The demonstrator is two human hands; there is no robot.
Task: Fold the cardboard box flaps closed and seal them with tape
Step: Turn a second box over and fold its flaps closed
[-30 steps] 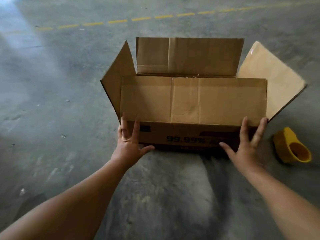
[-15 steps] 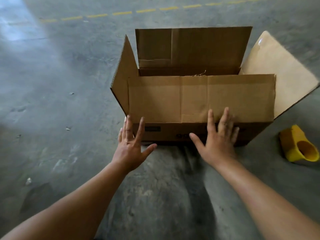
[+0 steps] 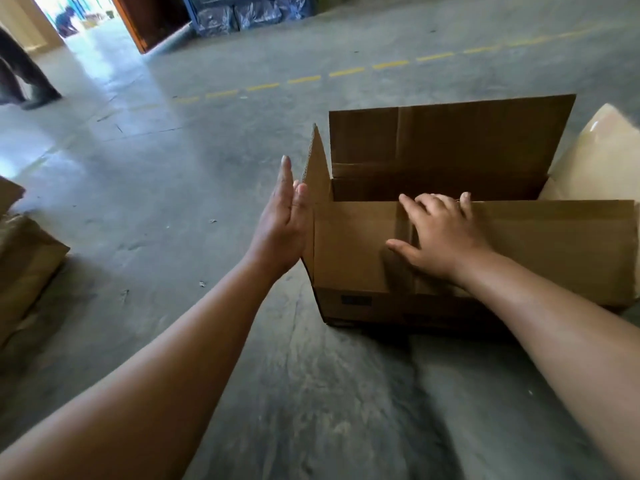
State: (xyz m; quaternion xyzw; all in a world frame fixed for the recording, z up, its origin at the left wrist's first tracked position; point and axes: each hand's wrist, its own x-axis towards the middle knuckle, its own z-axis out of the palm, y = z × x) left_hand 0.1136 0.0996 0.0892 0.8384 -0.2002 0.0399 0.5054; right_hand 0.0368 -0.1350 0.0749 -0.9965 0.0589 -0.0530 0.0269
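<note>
Box (image 3: 485, 265): sits on the concrete floor (image 3: 207, 168) at your 1 o'clock, all four flaps up or splayed, none folded shut.

Near flap (image 3: 554, 244): upright. Your right hand (image 3: 440, 237) has climbed from the lower front wall, where it lay half a second ago, to the flap's top edge; fingers hook over the rim, thumb spread on the outer face. The hold is loose, not a clamp.

Left end flap (image 3: 317, 188): stands edge-on to you. Your left hand (image 3: 282, 220) has left the box's front corner and now rises flat, fingers together and straight, gripping nothing, palm just beside the flap's outer face. Contact cannot be told.

Far flap (image 3: 450, 140): upright at 12 o'clock.

Right end flap (image 3: 602, 161): splayed outward at 2 o'clock.

Tape: out of view now that your head has turned left.

Status: both hands have gone from bracing the box to addressing flaps. Folding looks about to begin; sealing is not started. Judgement: the end flap probably goes in first.
</note>
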